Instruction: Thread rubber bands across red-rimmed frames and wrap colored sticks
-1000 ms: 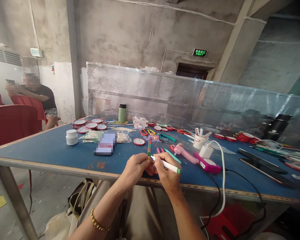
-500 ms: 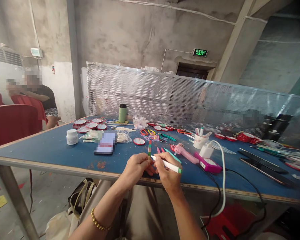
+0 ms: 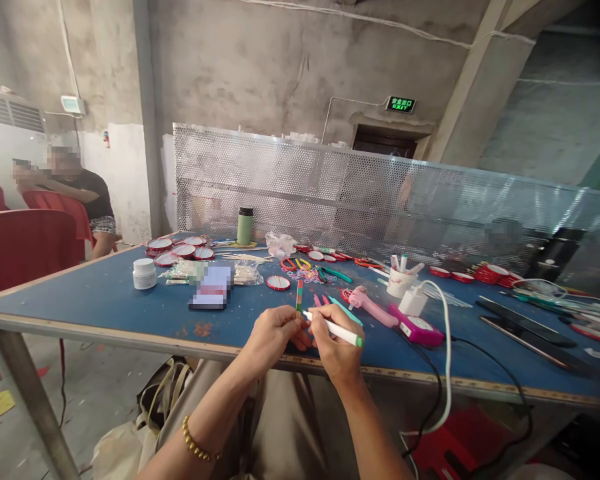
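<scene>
Near the table's front edge, my left hand [image 3: 275,332] pinches a thin flat stick [image 3: 299,295] upright, its upper part banded in red, orange and green. My right hand [image 3: 336,347] is closed round a white marker pen [image 3: 341,331] with a green end. The marker's tip points left, close to the stick; I cannot tell whether they touch. Just beyond my hands lie several pink and teal pens [image 3: 344,309]. A round red-rimmed disc [image 3: 279,283] with a white face lies a little farther back.
On the blue table [image 3: 105,303] stand a white jar [image 3: 144,274], a phone [image 3: 211,287], a green bottle [image 3: 245,227] and a cup of markers [image 3: 399,280]. Pliers [image 3: 334,275] lie mid-table. To the right are a pink tool [image 3: 373,307], a purple box [image 3: 420,328] and cables. A person [image 3: 93,193] sits far left.
Almost nothing differs. My hands, the stick and the marker stay in nearly the same place, with only a slight shift at the marker's tip.
</scene>
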A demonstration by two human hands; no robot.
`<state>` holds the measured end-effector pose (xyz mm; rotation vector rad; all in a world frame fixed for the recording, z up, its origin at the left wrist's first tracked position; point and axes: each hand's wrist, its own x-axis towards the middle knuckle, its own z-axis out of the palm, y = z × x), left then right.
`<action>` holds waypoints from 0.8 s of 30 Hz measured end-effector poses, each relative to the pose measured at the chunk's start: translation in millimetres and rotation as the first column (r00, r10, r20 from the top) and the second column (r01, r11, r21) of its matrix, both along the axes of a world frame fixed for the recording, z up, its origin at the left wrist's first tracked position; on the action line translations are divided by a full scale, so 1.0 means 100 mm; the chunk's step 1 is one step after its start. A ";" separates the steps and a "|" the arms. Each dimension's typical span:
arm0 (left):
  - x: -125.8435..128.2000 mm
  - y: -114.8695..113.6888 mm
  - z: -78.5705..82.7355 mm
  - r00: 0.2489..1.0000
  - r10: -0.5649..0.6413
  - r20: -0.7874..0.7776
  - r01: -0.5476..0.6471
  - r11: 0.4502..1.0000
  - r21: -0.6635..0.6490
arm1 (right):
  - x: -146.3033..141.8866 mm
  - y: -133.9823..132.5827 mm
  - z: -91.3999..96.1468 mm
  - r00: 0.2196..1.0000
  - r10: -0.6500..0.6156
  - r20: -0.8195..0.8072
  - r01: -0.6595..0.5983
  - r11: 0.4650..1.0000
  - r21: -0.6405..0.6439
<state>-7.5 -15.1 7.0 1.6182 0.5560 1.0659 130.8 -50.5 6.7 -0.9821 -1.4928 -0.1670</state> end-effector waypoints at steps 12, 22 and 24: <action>0.02 0.00 -0.01 0.988 0.103 -0.116 -0.093 0.992 0.086 | 0.00 0.00 -0.01 1.000 0.018 -0.021 -0.018 1.000 0.005; 0.01 -0.04 0.04 0.980 0.132 -0.149 -0.113 0.985 0.127 | 0.00 0.01 0.01 0.999 0.023 0.025 -0.023 1.000 0.014; 0.01 -0.04 0.04 0.979 0.131 -0.155 -0.111 0.985 0.129 | 0.00 0.01 0.02 0.999 0.018 0.045 -0.019 1.000 0.020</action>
